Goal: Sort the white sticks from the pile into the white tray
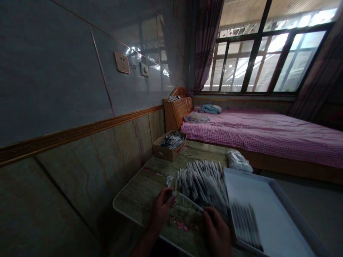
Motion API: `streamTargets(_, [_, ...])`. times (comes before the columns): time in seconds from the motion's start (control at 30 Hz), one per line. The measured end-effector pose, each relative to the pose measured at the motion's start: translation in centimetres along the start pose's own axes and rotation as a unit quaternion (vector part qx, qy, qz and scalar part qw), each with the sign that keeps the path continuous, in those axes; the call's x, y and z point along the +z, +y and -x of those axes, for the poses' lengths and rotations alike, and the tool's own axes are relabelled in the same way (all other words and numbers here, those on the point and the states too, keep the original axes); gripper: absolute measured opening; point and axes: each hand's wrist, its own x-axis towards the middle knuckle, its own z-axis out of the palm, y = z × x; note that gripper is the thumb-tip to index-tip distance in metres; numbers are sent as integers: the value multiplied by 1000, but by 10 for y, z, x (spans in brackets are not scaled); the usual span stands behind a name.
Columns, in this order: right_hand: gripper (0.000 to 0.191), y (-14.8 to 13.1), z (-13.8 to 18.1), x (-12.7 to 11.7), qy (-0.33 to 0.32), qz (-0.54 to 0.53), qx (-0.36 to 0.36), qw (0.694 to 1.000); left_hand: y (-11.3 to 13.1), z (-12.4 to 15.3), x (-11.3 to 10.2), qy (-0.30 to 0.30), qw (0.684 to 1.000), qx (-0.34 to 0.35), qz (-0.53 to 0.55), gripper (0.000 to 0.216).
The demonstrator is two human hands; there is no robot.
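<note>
A big heap of thin white sticks lies on a small table. My left hand is at the heap's near left edge, fingers pinched on the end of one white stick. That stick runs across to my right hand, whose fingers curl closed around its other end. A white tray sits to the right of my right hand, with a row of dark-tipped sticks lying in its near left part.
A cardboard box of dark sticks stands at the table's far left, and a white plastic bag lies beyond the tray. A tiled wall is close on the left. A bed with a pink checked cover stands behind, under a window.
</note>
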Motion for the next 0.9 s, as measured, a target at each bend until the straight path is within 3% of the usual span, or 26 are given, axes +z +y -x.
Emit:
streamTargets(0.13, [44, -5, 1, -1, -32, 26, 4, 999, 6, 4, 2, 20, 986, -72, 146, 44])
streamTargets(0.3, [40, -11, 3, 0, -45, 46, 1, 998, 12, 9, 11, 85, 935, -178, 296, 19])
streamTargets(0.4, [42, -15, 4, -1, -43, 49, 4, 998, 13, 15, 15, 104, 920, -199, 322, 9])
streamTargets(0.57, [43, -19, 4, -1, -39, 62, 13, 997, 8, 18, 18, 123, 912, -204, 334, 13])
streamTargets(0.73, [41, -11, 6, 1, -38, 75, 11, 996, 3, 18, 17, 106, 917, -184, 337, 10])
streamTargets(0.9, [41, -1, 9, 3, -31, 101, -3, 994, 3, 22, 17, 94, 928, -181, 311, 24])
